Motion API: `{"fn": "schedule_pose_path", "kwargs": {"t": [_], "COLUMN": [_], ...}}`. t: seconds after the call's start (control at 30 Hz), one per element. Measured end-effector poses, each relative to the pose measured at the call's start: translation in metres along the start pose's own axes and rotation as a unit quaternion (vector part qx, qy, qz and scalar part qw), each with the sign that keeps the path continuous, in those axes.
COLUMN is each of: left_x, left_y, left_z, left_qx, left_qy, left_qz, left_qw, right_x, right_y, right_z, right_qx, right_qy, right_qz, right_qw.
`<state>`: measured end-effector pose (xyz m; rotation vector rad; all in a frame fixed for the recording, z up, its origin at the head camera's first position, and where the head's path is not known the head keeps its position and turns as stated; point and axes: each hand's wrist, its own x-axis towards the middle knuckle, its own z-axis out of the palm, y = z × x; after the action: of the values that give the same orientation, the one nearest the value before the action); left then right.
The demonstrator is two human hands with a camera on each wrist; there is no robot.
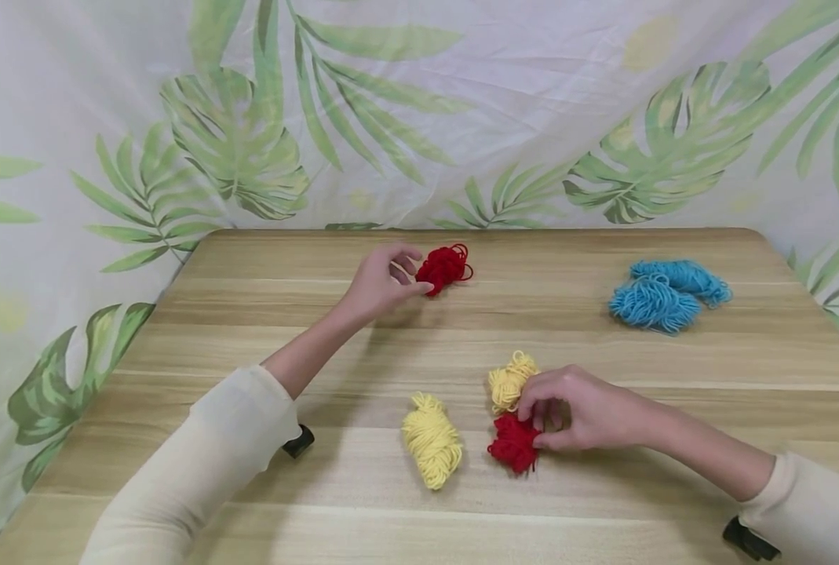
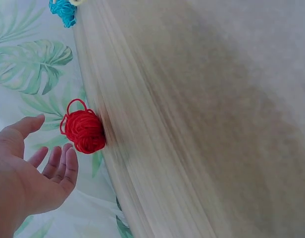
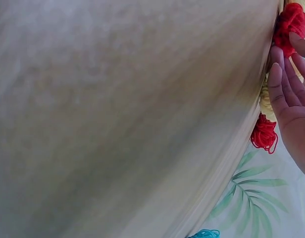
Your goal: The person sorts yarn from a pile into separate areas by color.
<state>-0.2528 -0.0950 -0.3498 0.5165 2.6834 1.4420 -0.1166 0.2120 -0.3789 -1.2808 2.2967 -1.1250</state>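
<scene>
My left hand (image 1: 385, 281) is beside a red yarn bundle (image 1: 446, 267) near the table's back edge. In the left wrist view its thumb and fingers are spread, with a gap before that red yarn (image 2: 85, 130). My right hand (image 1: 589, 412) pinches at the right edge of another red yarn bundle (image 1: 514, 444) nearer the front. In the right wrist view the thumb lies over this red yarn (image 3: 291, 25) and the fingertips are at its lower side. A yellow yarn bundle (image 1: 509, 383) sits just behind it, partly covered by the right hand.
A second yellow yarn bundle (image 1: 432, 441) lies to the left of the front red one. Two blue yarn bundles, one in front (image 1: 654, 304) and one behind (image 1: 683, 278), lie together at the back right. A leaf-patterned cloth (image 1: 405, 118) hangs behind the wooden table (image 1: 320, 502).
</scene>
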Motion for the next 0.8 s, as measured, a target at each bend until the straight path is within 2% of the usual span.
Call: {"fn": "schedule_pose_path", "kwargs": {"t": [0.2, 0.4, 0.8], "left_x": [-0.007, -0.013, -0.024], "left_y": [0.001, 0.006, 0.008], "left_z": [0.001, 0.003, 0.005], "left_qx": [-0.003, -0.007, -0.003], "left_qy": [-0.032, -0.076, -0.15], "left_qz": [0.038, 0.082, 0.086], "left_qw": [0.9988, 0.9937, 0.9849], "right_x": [0.0, -0.001, -0.005], "right_y": [0.002, 0.002, 0.003], "right_z": [0.001, 0.0, -0.003], "right_qx": [-0.005, -0.005, 0.022], "right_qy": [0.002, 0.003, 0.02], "right_qz": [-0.006, -0.005, -0.008], "right_qw": [1.0, 1.0, 1.0]}}
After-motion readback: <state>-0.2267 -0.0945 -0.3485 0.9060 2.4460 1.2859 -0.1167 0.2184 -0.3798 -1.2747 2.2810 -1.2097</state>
